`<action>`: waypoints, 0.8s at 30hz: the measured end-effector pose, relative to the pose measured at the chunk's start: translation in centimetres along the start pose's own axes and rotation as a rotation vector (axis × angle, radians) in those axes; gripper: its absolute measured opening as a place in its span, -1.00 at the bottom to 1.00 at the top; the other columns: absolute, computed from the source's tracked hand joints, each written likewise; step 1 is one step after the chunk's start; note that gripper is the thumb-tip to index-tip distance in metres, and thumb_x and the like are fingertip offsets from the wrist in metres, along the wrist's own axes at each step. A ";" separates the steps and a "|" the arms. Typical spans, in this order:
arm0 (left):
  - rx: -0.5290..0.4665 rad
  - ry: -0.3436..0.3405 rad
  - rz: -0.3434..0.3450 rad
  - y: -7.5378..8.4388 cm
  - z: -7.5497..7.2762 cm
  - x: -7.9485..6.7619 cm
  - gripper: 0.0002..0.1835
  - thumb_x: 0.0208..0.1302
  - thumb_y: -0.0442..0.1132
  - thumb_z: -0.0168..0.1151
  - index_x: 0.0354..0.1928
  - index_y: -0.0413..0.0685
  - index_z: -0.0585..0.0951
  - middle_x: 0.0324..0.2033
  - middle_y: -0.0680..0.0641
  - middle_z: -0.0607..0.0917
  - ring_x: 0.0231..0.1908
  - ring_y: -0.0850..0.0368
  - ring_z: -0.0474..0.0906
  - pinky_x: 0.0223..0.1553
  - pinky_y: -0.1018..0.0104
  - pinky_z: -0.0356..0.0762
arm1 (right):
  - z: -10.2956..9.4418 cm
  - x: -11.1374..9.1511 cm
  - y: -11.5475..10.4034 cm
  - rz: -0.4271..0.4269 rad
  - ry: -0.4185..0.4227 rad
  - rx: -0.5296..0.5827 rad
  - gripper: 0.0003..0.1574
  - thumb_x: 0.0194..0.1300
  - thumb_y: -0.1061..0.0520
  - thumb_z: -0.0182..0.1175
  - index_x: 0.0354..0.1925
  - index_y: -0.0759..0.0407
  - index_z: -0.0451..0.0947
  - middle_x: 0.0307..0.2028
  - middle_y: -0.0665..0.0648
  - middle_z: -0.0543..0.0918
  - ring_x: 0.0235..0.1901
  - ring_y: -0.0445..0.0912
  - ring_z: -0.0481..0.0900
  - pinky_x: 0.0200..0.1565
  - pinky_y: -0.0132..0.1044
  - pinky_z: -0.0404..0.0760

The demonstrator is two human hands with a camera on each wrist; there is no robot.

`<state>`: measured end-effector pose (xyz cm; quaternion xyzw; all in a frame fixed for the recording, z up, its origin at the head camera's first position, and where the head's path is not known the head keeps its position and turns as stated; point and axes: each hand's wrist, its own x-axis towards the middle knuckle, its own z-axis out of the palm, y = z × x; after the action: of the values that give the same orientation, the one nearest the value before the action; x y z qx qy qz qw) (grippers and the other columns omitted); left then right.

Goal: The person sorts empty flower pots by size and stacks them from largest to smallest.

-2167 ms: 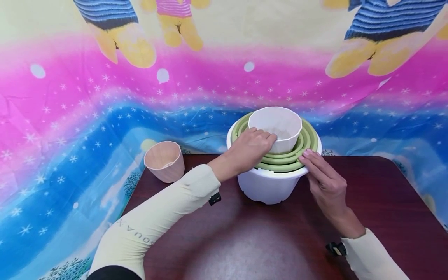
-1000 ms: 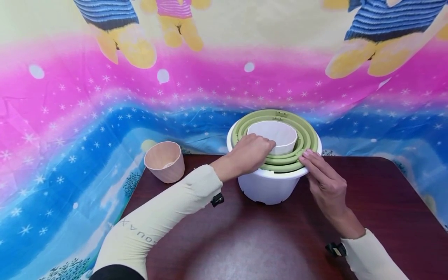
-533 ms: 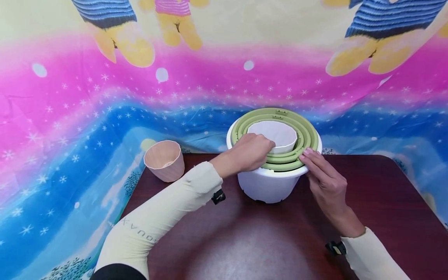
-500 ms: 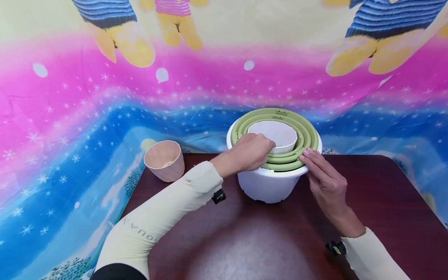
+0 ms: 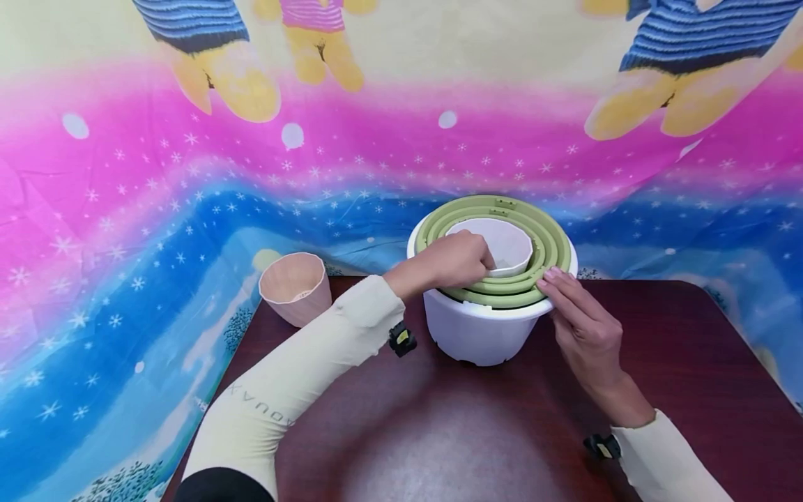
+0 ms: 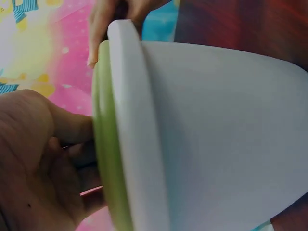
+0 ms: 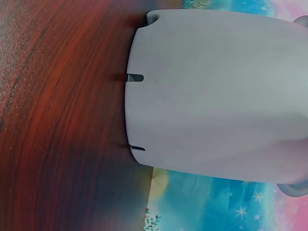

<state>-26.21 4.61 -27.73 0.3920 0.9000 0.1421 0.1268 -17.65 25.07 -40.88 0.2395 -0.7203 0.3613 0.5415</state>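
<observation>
A large white flowerpot (image 5: 483, 335) stands upright on the table, with several green pots (image 5: 552, 251) nested inside it, rims showing as rings. In the centre sits a small white flowerpot (image 5: 511, 244) with a faceted rim, sunk among them. My left hand (image 5: 454, 259) grips its near left rim, fingers curled down into it; in the left wrist view the fingertips of the left hand (image 6: 43, 159) disappear behind the green rim. My right hand (image 5: 586, 324) pinches the right side of the large pot's rim, fingertips on the outermost green ring.
A pinkish-beige faceted pot (image 5: 297, 293) stands at the table's back left. The dark red-brown table (image 5: 439, 439) reaches a printed cloth backdrop (image 5: 376, 160) close behind the pots.
The small white pot has gone down into the green pots from its raised place. My left hand first sank with it, then shifted slightly up and right. The right hand has stayed put.
</observation>
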 end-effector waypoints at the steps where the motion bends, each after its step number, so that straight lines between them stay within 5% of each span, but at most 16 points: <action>1: 0.002 -0.022 -0.004 0.0 -0.2 0.1 -0.60 0.32 -0.34 -0.08 -0.27 0.19 0.76 -0.25 0.18 0.70 -0.30 0.32 0.47 -0.34 0.49 0.40 | 0.0 0.0 0.0 0.001 -0.001 -0.002 -0.67 0.05 0.50 0.30 -0.18 0.30 0.72 -0.09 0.30 0.71 0.02 0.10 0.65 0.20 -0.10 0.53; 3: 0.007 -0.060 -0.006 0.1 -0.4 0.4 -0.59 0.34 -0.34 -0.10 -0.18 0.19 0.75 -0.10 0.19 0.70 -0.13 0.32 0.49 -0.17 0.48 0.43 | 0.0 -0.1 0.0 0.002 -0.001 -0.005 -0.67 0.06 0.50 0.30 -0.17 0.30 0.72 -0.09 0.30 0.71 0.02 0.10 0.65 0.20 -0.10 0.53; 9: 0.000 -0.098 0.008 0.1 -0.7 0.6 -0.59 0.34 -0.34 -0.11 -0.31 0.17 0.75 -0.21 0.14 0.70 -0.22 0.25 0.43 -0.22 0.44 0.36 | 0.0 -0.1 0.0 0.003 -0.006 -0.020 -0.68 0.08 0.47 0.30 -0.16 0.28 0.72 -0.08 0.29 0.71 0.02 0.09 0.65 0.20 -0.11 0.53; 12: -0.011 -0.070 0.026 -0.1 -0.5 0.4 -0.60 0.34 -0.34 -0.09 -0.13 0.18 0.75 -0.07 0.19 0.70 0.02 0.35 0.49 -0.06 0.53 0.41 | 0.0 -0.1 0.0 0.006 -0.006 -0.022 -0.67 0.07 0.47 0.30 -0.16 0.28 0.72 -0.08 0.28 0.71 0.03 0.09 0.65 0.21 -0.12 0.52; 15: -0.046 -0.012 0.028 -0.5 -0.6 -0.3 -0.63 0.40 -0.30 -0.08 0.04 0.09 0.69 0.03 0.14 0.68 0.03 0.29 0.52 -0.05 0.51 0.43 | -0.1 -0.1 0.0 0.008 -0.007 -0.015 -0.66 0.06 0.48 0.30 -0.16 0.28 0.72 -0.08 0.29 0.71 0.03 0.09 0.65 0.21 -0.12 0.52; 18: -0.106 0.122 -0.020 -1.2 -1.2 -1.7 -0.64 0.45 -0.24 -0.09 0.13 0.04 0.62 0.04 0.08 0.68 -0.10 0.25 0.58 -0.15 0.45 0.50 | -0.1 -0.1 0.0 0.009 -0.012 -0.009 -0.65 0.05 0.50 0.30 -0.16 0.29 0.72 -0.07 0.29 0.71 0.03 0.10 0.64 0.21 -0.11 0.52; 21: -0.156 0.340 -0.058 -2.7 -1.9 -3.7 -0.66 0.48 -0.21 -0.11 0.09 0.03 0.62 -0.09 0.01 0.72 -0.30 0.21 0.59 -0.29 0.40 0.54 | 0.0 -0.1 0.0 0.008 -0.011 -0.010 -0.65 0.05 0.50 0.30 -0.16 0.29 0.72 -0.08 0.29 0.71 0.03 0.09 0.65 0.21 -0.11 0.52; 24: -0.117 0.580 -0.091 -4.9 -2.4 -6.0 -0.68 0.50 -0.17 -0.13 -0.01 0.01 0.63 -0.23 -0.02 0.72 -0.34 0.12 0.58 -0.22 0.28 0.57 | 0.0 -0.1 0.0 0.003 -0.003 -0.016 -0.66 0.06 0.49 0.30 -0.17 0.28 0.72 -0.08 0.29 0.71 0.02 0.09 0.65 0.20 -0.11 0.53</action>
<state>-26.35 -3.40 -26.53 0.2863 0.9057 0.2937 -0.1070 -17.68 25.04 -40.95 0.2346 -0.7242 0.3562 0.5419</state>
